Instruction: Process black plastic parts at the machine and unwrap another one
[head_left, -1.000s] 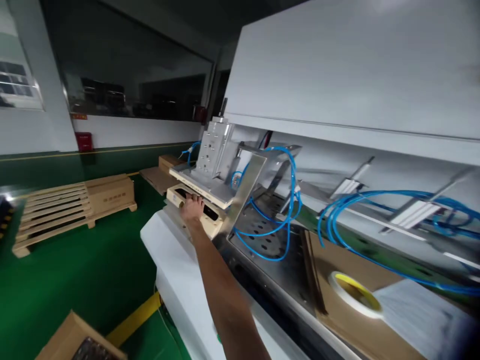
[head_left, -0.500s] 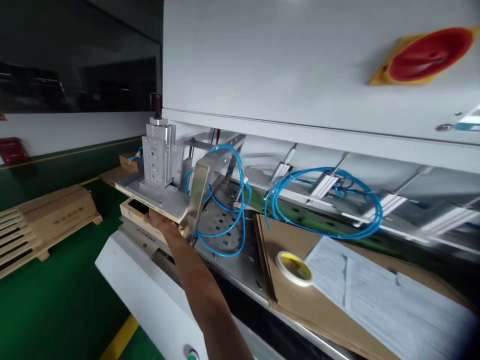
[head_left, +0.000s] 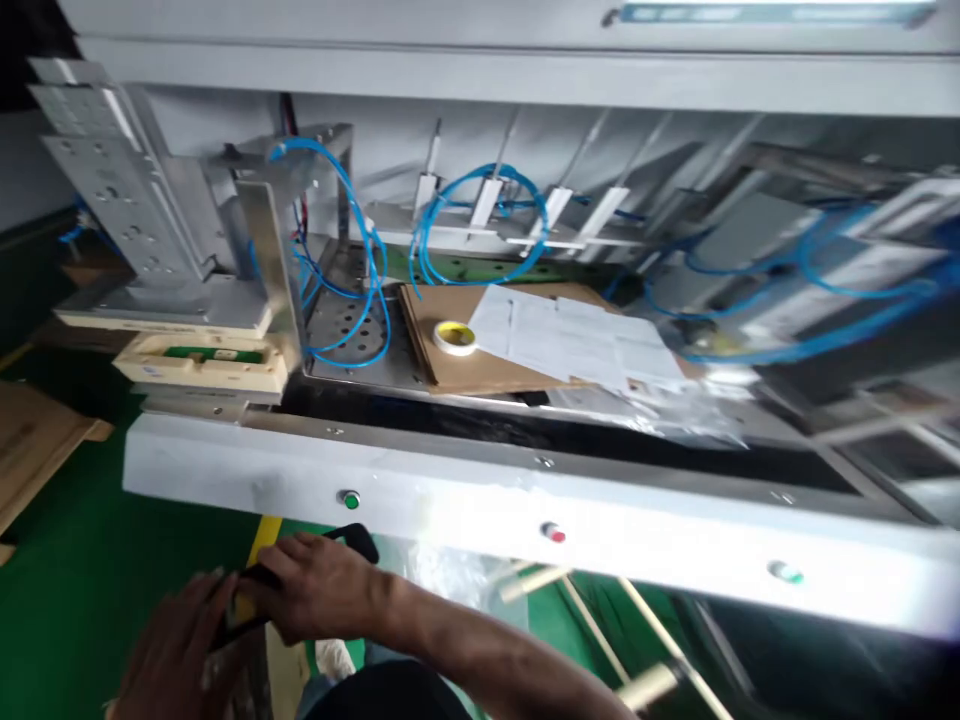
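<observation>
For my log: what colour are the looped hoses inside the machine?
Blue. The hoses show best in the head view.

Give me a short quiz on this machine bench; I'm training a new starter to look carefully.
1. True or false: the tape roll lies on the cardboard.
2. The button nearest the right hand is: A green, B red, C yellow.
3. Fill in: the left hand and right hand hold a thin strip coloured ___.
Key: 1 true; 2 A; 3 black.
</observation>
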